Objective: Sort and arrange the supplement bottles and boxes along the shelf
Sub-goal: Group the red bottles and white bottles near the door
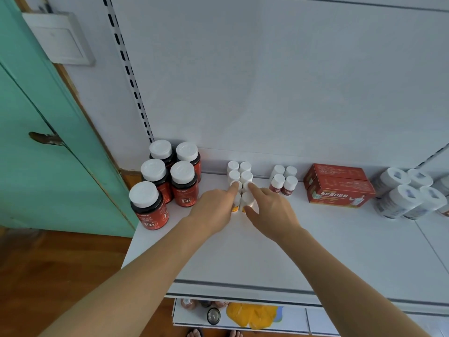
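Fingers: both index fingers [235, 186] are stretching forward onto the white caps of the small orange-labelled bottles [240, 183], one finger per column, the rest of each hand folding loosely underneath.
Left hand: the left hand [213, 210] is pressing its fingertip on the third cap of the left column; it is touching, not wrapping round anything.
Right hand: the right hand [269, 211] is laying its index finger on the third cap of the right column, and its thumb is touching the side of the nearest bottle; whether that counts as a pinch, I cannot tell.
Small bottles: they are standing upright in two tight columns of four, running from just under the knuckles away to the back wall.
Fe bottles: five dark, red-labelled Fe bottles [185, 183] are standing to the left of the left fingertip, near but apart.
Mini bottles: four red-labelled mini bottles [283, 180] are sitting just right of the right fingertip.
Red boxes: two stacked red boxes [340, 186] are lying further right.
White jars: white jars [403, 193] are clustering beyond those, well away from the fingers.
Shelf: the white shelf [243, 251] is carrying all of it.
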{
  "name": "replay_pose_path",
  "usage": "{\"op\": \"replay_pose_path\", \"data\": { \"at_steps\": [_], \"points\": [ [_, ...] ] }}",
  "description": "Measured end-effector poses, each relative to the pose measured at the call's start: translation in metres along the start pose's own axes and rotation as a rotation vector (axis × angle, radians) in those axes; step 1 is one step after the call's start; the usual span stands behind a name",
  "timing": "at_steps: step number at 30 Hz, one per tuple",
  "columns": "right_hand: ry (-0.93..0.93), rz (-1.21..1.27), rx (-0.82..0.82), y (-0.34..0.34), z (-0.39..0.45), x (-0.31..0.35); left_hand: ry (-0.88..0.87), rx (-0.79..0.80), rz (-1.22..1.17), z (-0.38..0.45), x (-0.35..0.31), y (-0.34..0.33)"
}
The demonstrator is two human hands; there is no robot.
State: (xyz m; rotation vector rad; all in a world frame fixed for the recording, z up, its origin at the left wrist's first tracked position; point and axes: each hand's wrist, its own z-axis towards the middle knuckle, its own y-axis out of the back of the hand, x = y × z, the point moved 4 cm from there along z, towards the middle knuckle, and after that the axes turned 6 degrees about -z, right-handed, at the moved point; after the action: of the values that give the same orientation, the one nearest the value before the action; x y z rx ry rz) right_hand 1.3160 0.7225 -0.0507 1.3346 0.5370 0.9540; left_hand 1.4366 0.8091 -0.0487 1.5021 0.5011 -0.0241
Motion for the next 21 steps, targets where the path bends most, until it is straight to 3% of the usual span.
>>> {"op": "replay_pose_path", "data": {
  "at_steps": [21],
  "points": [
    [0.020, -0.052, 0.097, -0.0070, -0.0028, -0.0011, 0.049, -0.051, -0.181, -0.0001, 0.0001, 0.0057]
  ]
}}
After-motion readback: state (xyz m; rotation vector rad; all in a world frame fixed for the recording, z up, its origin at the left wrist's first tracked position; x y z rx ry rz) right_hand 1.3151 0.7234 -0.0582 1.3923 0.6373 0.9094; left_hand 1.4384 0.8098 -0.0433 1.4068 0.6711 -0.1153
